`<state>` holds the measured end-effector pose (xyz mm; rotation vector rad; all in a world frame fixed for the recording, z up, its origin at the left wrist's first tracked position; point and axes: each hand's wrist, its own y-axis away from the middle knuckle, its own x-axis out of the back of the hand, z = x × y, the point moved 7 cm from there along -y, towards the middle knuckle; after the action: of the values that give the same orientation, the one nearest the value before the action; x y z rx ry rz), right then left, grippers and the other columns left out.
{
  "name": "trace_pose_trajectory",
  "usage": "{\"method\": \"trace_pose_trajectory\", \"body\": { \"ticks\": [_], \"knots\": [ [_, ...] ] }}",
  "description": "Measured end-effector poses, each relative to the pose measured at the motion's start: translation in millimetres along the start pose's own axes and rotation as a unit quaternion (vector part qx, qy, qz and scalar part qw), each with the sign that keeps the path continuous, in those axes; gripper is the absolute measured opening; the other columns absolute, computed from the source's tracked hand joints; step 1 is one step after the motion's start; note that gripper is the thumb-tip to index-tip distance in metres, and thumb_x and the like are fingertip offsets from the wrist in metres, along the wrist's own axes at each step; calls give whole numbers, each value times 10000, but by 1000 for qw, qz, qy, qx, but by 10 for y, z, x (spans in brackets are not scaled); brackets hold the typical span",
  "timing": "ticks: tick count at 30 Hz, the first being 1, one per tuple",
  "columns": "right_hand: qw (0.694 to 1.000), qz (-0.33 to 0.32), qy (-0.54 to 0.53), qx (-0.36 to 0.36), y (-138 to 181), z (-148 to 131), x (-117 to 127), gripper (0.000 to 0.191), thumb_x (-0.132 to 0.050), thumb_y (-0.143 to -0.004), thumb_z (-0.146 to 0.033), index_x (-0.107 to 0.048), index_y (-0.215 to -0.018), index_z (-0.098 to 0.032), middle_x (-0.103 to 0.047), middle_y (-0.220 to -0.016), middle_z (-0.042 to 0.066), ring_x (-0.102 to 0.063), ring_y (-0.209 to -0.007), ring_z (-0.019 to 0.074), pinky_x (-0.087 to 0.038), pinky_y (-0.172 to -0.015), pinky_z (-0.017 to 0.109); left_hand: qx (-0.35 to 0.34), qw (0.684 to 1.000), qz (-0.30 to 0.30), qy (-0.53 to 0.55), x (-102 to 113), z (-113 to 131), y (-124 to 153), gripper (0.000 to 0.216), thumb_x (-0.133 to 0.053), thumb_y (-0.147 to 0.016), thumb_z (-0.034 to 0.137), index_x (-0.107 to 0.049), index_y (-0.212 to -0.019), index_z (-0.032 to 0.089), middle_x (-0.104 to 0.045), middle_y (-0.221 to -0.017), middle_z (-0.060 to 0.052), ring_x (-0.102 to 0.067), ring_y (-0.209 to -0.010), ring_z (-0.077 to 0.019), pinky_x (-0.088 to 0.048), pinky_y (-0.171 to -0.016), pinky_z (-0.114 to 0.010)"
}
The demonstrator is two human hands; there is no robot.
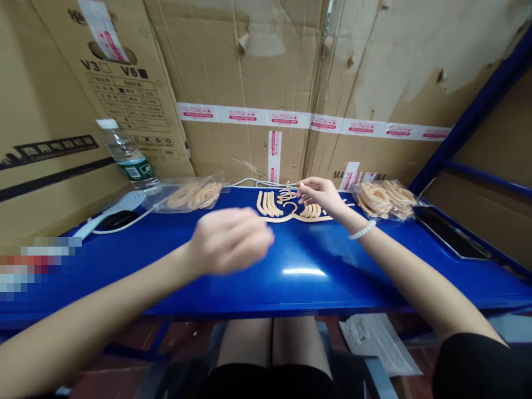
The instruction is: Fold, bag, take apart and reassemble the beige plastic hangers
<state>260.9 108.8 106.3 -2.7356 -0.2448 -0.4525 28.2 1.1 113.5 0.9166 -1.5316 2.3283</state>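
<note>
My left hand [233, 239] is raised over the front half of the blue table, blurred, its fingers curled into a loose fist. Whether anything is inside it is hidden. Farther back, my right hand [319, 194] hovers above an arrangement of beige pieces, thumb and fingertips drawn together. Something small may be between the fingertips, too small to make out. Curved beige strips [270, 204] lie side by side left of that hand. Shorter curved pieces [311, 210] sit beneath it, partly covered. Long wavy strips [277, 219] run along the front of the arrangement.
Clear bags of beige pieces lie at left [195, 194] and right [384, 198]. A water bottle [132, 155], a pale blue brush-like object [120, 205] and a white cable stand left. A dark phone [453, 234] lies right. Cardboard [249, 61] walls the back of the blue table [316, 293].
</note>
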Motion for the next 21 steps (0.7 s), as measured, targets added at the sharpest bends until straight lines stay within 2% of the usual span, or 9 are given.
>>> {"method": "trace_pose_trajectory", "body": {
  "ticks": [2, 5, 7, 10, 14, 18, 21],
  "knots": [
    [998, -4, -66, -21, 127, 41, 24, 399, -808, -784, -488, -689, -975, -158, -742, -856, 82, -707, -705, 165, -585, -623, 274, -19, 990, -101, -92, -210, -201, -119, 196, -504, -997, 234, -682, -1048, 168, -686, -1033, -117, -636, -1025, -271, -529, -962, -474],
    [989, -4, -141, -51, 278, 148, 5, 483, -899, -668, -505, -724, -965, -168, -740, -844, 63, -715, -754, 162, -597, -662, 264, 17, 965, -218, -143, -497, -715, -202, 251, -447, -955, 114, -661, -1087, 123, -693, -1105, -146, -634, -1053, -271, -513, -980, -456],
    [982, 2, -178, -66, 341, 233, -34, 497, -923, -633, -497, -740, -969, -179, -739, -829, 44, -716, -762, 153, -603, -696, 261, 33, 961, -239, -138, -605, -995, -196, 274, -447, -919, 59, -659, -1077, 132, -692, -1129, -138, -629, -1078, -256, -505, -984, -424],
    [972, 13, -221, -77, 380, 332, -109, 476, -912, -649, -508, -755, -971, -195, -748, -838, 35, -716, -778, 147, -611, -759, 274, 32, 959, -248, -133, -686, -1227, -116, 237, -492, -893, 45, -652, -1038, 143, -698, -1066, -115, -622, -1037, -250, -506, -944, -399],
    [960, 10, -266, -91, 394, 379, -210, 429, -892, -684, -505, -774, -944, -185, -755, -838, 50, -719, -786, 158, -611, -777, 284, 34, 960, -245, -133, -682, -1327, -9, 199, -507, -912, 78, -632, -1049, 152, -658, -1067, -110, -589, -1025, -247, -487, -922, -390],
    [950, 9, -295, -105, 440, 368, -274, 376, -922, -671, -412, -766, -925, -183, -750, -824, 35, -701, -752, 134, -599, -753, 248, 36, 956, -259, -130, -698, -1348, 15, 239, -465, -966, 134, -632, -1131, 176, -638, -1073, -97, -568, -1040, -242, -471, -901, -357],
    [943, 14, -311, -118, 496, 376, -306, 327, -928, -668, -319, -713, -889, -209, -742, -804, 13, -682, -700, 127, -590, -694, 246, 61, 955, -256, -138, -697, -1365, 2, 213, -450, -990, 199, -655, -1051, 189, -632, -1033, -76, -564, -997, -234, -468, -850, -334]
  ]
}}
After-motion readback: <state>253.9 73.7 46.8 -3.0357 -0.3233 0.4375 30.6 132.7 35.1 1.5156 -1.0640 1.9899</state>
